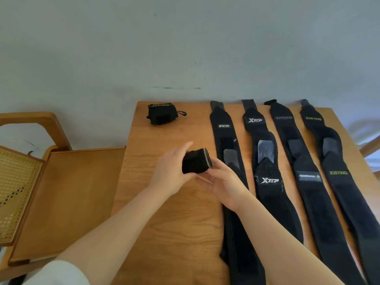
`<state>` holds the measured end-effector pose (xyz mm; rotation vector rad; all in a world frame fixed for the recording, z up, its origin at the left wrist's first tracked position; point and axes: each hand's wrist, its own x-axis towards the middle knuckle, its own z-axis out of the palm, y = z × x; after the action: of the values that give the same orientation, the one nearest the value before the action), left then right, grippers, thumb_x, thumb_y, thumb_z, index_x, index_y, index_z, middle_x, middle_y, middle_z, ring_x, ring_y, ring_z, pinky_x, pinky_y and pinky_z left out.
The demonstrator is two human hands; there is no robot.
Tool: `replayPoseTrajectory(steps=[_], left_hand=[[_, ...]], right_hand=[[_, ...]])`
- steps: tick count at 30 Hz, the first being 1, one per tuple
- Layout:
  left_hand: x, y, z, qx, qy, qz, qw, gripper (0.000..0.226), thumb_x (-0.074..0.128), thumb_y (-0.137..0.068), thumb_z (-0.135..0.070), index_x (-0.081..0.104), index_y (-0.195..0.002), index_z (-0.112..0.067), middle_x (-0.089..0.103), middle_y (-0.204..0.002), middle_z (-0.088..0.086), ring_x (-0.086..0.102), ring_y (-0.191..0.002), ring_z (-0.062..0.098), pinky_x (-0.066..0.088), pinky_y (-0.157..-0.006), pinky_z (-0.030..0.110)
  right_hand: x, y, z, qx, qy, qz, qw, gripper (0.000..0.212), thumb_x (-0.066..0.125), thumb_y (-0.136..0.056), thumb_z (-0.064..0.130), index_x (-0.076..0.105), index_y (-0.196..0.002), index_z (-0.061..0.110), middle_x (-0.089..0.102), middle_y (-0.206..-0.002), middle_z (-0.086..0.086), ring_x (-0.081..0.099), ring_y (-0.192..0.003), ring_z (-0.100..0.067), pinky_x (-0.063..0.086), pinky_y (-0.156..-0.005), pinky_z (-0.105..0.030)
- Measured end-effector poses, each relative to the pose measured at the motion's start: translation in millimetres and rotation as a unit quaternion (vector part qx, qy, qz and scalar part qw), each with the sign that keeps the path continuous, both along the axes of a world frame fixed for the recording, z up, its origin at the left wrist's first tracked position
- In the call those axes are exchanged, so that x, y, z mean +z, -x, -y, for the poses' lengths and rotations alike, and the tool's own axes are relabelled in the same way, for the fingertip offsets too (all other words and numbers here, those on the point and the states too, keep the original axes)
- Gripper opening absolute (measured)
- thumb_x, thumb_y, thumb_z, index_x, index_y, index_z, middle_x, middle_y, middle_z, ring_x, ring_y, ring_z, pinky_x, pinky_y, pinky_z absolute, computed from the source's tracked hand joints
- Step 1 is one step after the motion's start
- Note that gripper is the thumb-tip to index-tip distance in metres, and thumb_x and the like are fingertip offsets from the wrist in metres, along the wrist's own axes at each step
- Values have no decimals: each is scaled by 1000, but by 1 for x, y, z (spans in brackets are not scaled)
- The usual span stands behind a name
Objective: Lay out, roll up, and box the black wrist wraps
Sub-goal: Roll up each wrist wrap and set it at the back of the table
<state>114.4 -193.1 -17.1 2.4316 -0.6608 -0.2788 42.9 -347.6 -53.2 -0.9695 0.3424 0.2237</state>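
Observation:
A rolled black wrist wrap [196, 161] is held above the wooden table [170, 212] between both hands. My left hand [171, 171] grips its left side and my right hand [224, 182] supports it from below and the right. Another rolled wrap [162, 113], with yellow lettering and a thumb loop, sits at the table's far left corner. Several black wraps lie flat in parallel strips on the right half: one nearest my right hand [226, 132], an Xtep one [267, 177], a third [308, 177] and a Xueying one [337, 173]. No box is in view.
A wooden chair [67, 198] with a cane back [16, 194] stands against the table's left edge. A pale wall [185, 48] rises just behind the table. Another chair's arm [370, 149] shows at the far right.

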Motion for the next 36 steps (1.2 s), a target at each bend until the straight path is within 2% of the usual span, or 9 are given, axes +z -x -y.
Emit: replayPoseTrajectory(steps=[3,7,12,16,20,27,30,33,36], left_hand=[[-9,-16,18,-53,-58,138,987,79,82,-69,-27,44,-138,-19,53,-132,0,47,-123,23,35,-103,42],[-19,-50,39,-79,-75,249,962,75,91,-50,-23,58,-117,-14,64,-112,5,62,-99,28,50,-82,42],[-33,-113,52,-123,-123,279,944,77,90,-51,-21,52,-117,-13,63,-111,7,62,-98,29,51,-81,41],[-46,-153,49,-29,-186,210,959,79,81,-71,-22,42,-139,-9,50,-134,15,49,-122,34,42,-98,46],[-54,-184,30,79,-234,141,959,76,67,-86,-23,25,-148,-10,28,-151,16,25,-139,34,24,-112,45],[-63,-201,-4,37,-201,151,967,62,76,-73,0,52,-130,-4,49,-136,15,40,-129,37,40,-101,46],[-63,-202,-11,20,-193,133,972,64,68,-81,-3,43,-139,-7,39,-146,13,28,-139,33,29,-110,43],[-59,-194,-8,-2,-200,122,972,73,61,-89,-14,21,-150,-12,19,-157,9,10,-145,27,11,-117,37],[-50,-169,-4,-28,-173,140,974,73,58,-90,-18,17,-151,-13,11,-159,7,5,-146,25,2,-116,35]], right_hand=[[4,-17,15,2,27,0,1000,54,60,-83,18,49,-135,16,57,-129,-13,56,-119,-25,49,-94,-39],[14,-60,27,4,306,-27,952,51,69,-84,30,47,-130,27,58,-123,-1,59,-105,-14,50,-77,-25],[13,-139,49,104,552,118,819,54,74,-77,20,48,-125,21,58,-115,6,55,-105,-11,49,-88,-28],[-2,-185,58,127,633,89,758,48,71,-80,18,44,-119,19,54,-115,0,56,-97,-17,49,-77,-30],[-18,-209,64,115,639,65,758,46,67,-82,8,43,-120,15,52,-120,-5,55,-100,-20,50,-81,-32],[-26,-230,48,99,655,44,748,48,57,-82,-8,42,-124,10,46,-127,-9,54,-102,-26,49,-75,-31],[-25,-231,39,116,651,37,749,55,62,-86,1,37,-133,11,40,-137,-11,48,-119,-28,47,-90,-33],[-14,-217,33,97,654,18,750,72,66,-88,17,24,-147,14,14,-157,-8,15,-144,-27,28,-111,-36],[3,-174,37,47,643,10,764,57,62,-91,17,36,-141,13,20,-155,-4,23,-141,-22,27,-107,-27]])
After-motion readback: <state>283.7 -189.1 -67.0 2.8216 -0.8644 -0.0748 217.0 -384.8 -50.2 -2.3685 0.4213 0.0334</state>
